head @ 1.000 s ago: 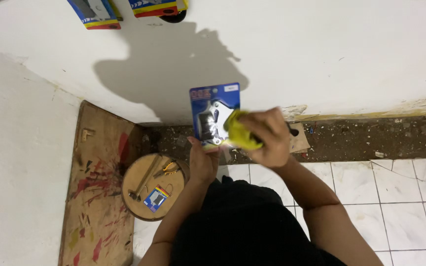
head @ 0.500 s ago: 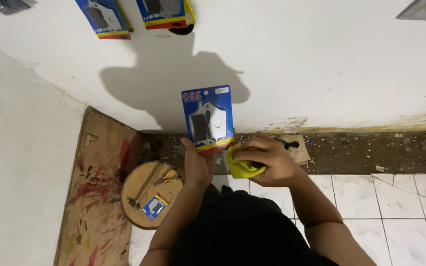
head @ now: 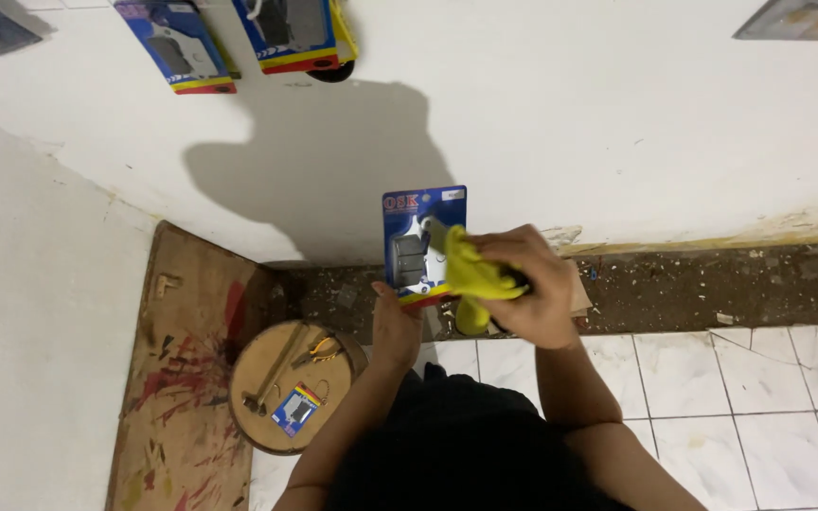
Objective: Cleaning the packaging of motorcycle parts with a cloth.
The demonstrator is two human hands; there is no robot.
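Observation:
My left hand holds a blue blister pack upright by its bottom edge; the pack shows dark brake-pad-shaped parts under clear plastic. My right hand grips a bunched yellow cloth and presses it against the right side of the pack's face. Both hands are raised in front of the white wall, above my dark-clothed lap.
A round wooden stool top at lower left carries a hammer, pliers and a small blue pack. A paint-stained board leans at left. Similar blue packs hang on the wall above. White floor tiles lie to the right.
My right hand with the yellow cloth moved up from below the pack onto its face. The pack stays held in my left hand, and the view has tilted slightly.

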